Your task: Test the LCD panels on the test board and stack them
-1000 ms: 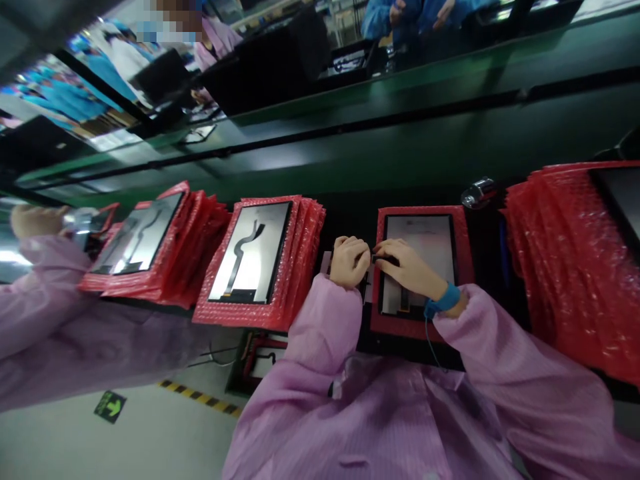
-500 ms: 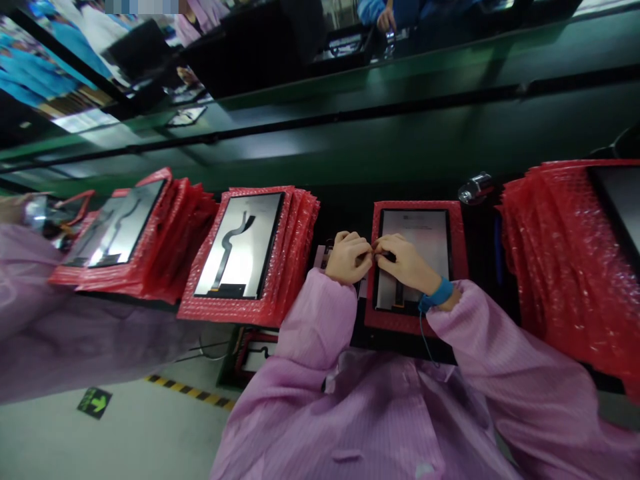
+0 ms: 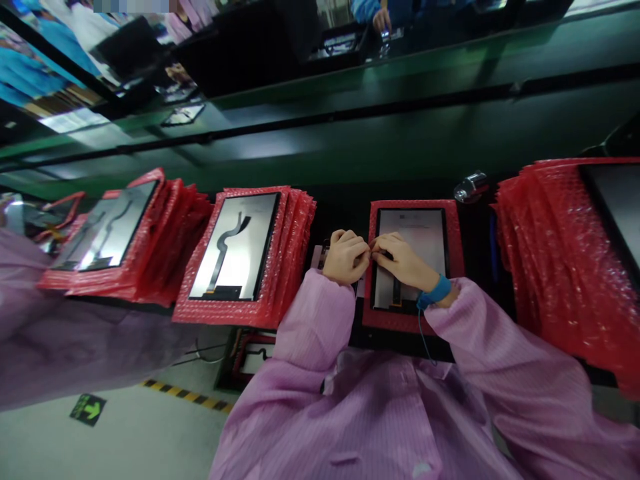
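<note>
Head view: looks down on a dark bench [image 3: 340,213], with red bubble-wrap stacks to either side.
Display panel [image 3: 423,230]: lies flat on a red wrap [image 3: 395,321] in front of the body, partly covered by the right hand.
Ribbon cable [image 3: 397,291]: shows near the panel's lower end, below the right hand; upper run hidden.
Step in hand: seems to be fine two-handed fingertip work at the panel's left edge.
Next move: probably calls for small, steady finger control and little pressure on the panel beneath.
Left hand [image 3: 345,258]: curls inward just left of the panel, back upward, fingertips mostly hidden.
Right hand [image 3: 405,260]: reaches across the panel, thumb and forefinger drawn close, apparently meeting the left fingertips.
Grip: looks like a narrow pinch on both sides; impossible to make out anything held between.
Blue wrist strap [image 3: 435,291]: circles the right wrist, cord hanging.
Left stack [image 3: 295,247]: carries another panel with a curved cable.
Shiny cylinder [image 3: 471,187]: lies near the right stack [image 3: 560,247].
</note>
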Action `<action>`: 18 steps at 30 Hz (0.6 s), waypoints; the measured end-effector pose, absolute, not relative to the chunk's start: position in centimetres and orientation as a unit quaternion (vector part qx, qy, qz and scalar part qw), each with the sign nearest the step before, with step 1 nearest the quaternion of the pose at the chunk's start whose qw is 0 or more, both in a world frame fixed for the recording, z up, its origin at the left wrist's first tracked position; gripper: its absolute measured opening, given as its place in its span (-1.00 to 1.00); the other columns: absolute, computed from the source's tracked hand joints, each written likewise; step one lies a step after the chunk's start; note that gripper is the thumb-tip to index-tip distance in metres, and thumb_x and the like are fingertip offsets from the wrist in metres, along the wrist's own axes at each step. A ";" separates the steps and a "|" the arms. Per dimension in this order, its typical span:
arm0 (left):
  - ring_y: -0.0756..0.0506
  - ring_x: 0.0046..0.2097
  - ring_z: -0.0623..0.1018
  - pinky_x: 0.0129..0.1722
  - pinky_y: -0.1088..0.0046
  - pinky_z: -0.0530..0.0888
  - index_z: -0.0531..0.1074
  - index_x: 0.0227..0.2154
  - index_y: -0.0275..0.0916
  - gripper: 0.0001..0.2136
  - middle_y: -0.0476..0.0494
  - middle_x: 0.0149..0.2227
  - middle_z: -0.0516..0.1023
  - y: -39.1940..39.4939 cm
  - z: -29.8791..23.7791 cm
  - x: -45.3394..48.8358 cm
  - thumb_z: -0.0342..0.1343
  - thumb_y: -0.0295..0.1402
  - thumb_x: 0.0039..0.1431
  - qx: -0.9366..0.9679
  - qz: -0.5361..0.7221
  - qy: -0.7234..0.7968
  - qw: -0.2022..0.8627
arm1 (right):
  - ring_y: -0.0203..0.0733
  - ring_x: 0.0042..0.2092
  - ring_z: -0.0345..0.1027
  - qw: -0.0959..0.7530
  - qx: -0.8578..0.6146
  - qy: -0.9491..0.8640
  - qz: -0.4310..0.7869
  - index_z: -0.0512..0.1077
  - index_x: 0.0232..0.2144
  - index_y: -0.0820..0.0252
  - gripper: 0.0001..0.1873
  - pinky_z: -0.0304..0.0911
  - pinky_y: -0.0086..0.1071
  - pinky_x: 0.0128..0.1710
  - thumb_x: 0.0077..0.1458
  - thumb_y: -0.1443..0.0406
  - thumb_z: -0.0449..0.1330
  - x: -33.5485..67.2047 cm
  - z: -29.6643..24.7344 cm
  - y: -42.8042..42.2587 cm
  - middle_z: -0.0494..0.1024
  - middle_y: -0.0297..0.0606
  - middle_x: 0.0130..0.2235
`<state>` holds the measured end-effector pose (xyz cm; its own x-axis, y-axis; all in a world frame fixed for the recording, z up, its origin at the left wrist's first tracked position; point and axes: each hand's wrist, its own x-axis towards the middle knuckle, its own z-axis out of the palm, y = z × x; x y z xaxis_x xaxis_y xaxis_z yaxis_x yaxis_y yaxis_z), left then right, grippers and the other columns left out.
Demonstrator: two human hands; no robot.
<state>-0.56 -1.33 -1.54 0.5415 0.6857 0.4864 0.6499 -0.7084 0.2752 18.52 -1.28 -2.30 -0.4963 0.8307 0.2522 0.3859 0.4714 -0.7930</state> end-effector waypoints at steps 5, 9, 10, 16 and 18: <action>-0.08 -0.31 0.38 -0.07 0.21 0.22 0.36 -0.53 -0.23 -0.75 -0.04 -0.49 0.48 -1.5 -1.5 -0.5 -0.07 -0.40 0.27 0.873 0.283 0.394 0.050 | -0.12 -0.12 0.33 0.319 -0.384 -0.797 0.339 0.37 -0.38 0.15 -0.88 0.16 -0.18 0.04 0.23 0.32 0.11 18.5 -2.3 -1.3 0.54 -0.20 -0.24; -0.10 -0.28 0.40 -0.03 0.18 0.25 0.36 -0.54 -0.22 -0.76 -0.06 -0.49 0.47 -1.4 -1.4 -0.4 -0.05 -0.37 0.24 0.865 0.258 0.423 0.078 | -0.12 -0.11 0.34 0.312 -0.381 -0.800 0.342 0.37 -0.38 0.16 -0.86 0.16 -0.18 0.06 0.26 0.30 0.11 18.5 -2.0 -1.3 0.55 -0.19 -0.23; -0.10 -0.28 0.40 -0.02 0.17 0.26 0.36 -0.54 -0.22 -0.76 -0.06 -0.49 0.46 -1.4 -1.4 -0.4 -0.04 -0.37 0.24 0.862 0.261 0.426 0.086 | -0.13 -0.10 0.35 0.310 -0.380 -0.801 0.343 0.38 -0.37 0.16 -0.85 0.17 -0.18 0.06 0.26 0.29 0.11 18.5 -1.8 -1.3 0.55 -0.19 -0.22; -0.11 -0.05 0.47 0.09 0.23 0.39 0.43 -0.23 -0.20 -0.78 -0.17 -0.16 0.51 -2.2 -1.2 -0.4 -0.13 -0.32 0.37 0.674 0.480 0.558 0.064 | -0.23 -0.21 0.41 0.322 -0.445 -0.770 0.326 0.45 -0.26 0.17 -0.66 0.30 -0.33 -0.12 0.40 0.20 -0.08 20.8 -1.1 0.0 0.57 -0.27 -0.24; -0.13 0.23 0.34 0.27 0.18 0.30 0.26 0.16 -0.19 -0.67 -0.29 0.19 0.32 -4.0 -1.2 0.2 -0.13 -0.28 0.41 0.563 0.561 0.606 0.026 | -0.16 -0.10 0.39 0.346 -0.519 -0.732 0.276 0.45 -0.14 0.20 -0.63 0.29 -0.26 -0.03 0.42 0.23 -0.14 22.4 -1.1 0.8 0.55 -0.19 -0.14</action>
<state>0.17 -3.95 -1.22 -0.3637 0.7117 0.6010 0.6540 -0.2643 0.7088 22.36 0.77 -1.13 -0.2231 0.9499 0.2191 0.5680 0.3093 -0.7627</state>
